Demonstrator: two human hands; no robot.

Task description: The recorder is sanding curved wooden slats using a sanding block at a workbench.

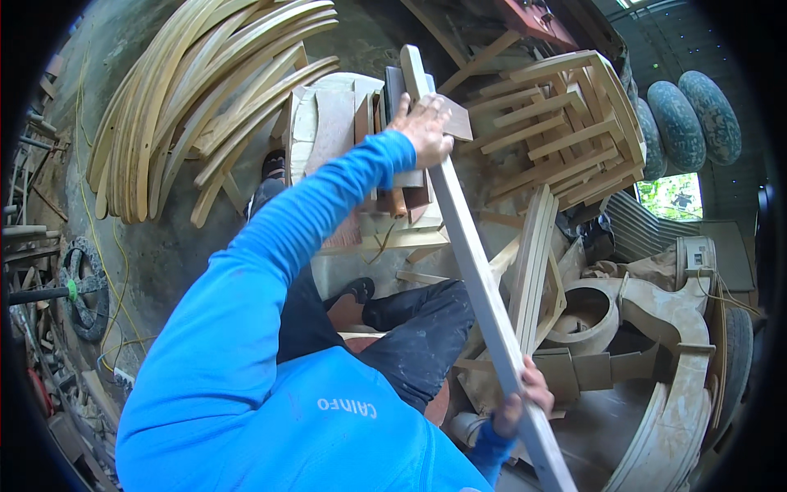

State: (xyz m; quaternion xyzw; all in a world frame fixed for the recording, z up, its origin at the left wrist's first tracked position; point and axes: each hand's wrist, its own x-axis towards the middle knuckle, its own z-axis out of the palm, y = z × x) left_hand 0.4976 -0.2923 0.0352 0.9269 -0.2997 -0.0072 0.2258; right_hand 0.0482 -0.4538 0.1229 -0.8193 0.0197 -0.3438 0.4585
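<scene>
A long, pale, square-edged wooden bar (pixel 471 246) runs slantwise from the top middle down to the lower right. My left hand (pixel 424 129) lies over its far part, fingers bent across the wood and gripping it. Closer to my body, my right hand (pixel 523 400) is closed around the near part of the same bar. Under and beside my left hand is a low wooden work stand (pixel 328 123) with boards and a dark grey flat piece (pixel 395 86). A short brown rod end (pixel 398 202) sticks out below; my left hand hides part of this stand.
Curved wooden strips (pixel 164 107) are stacked at the far left. Slatted wooden frames (pixel 566 123) pile up at the far right, near straight bars (pixel 533 262). A large, pale, curved machine body (pixel 664 312) stands at right. A yellow cord (pixel 123 279) crosses the floor at left.
</scene>
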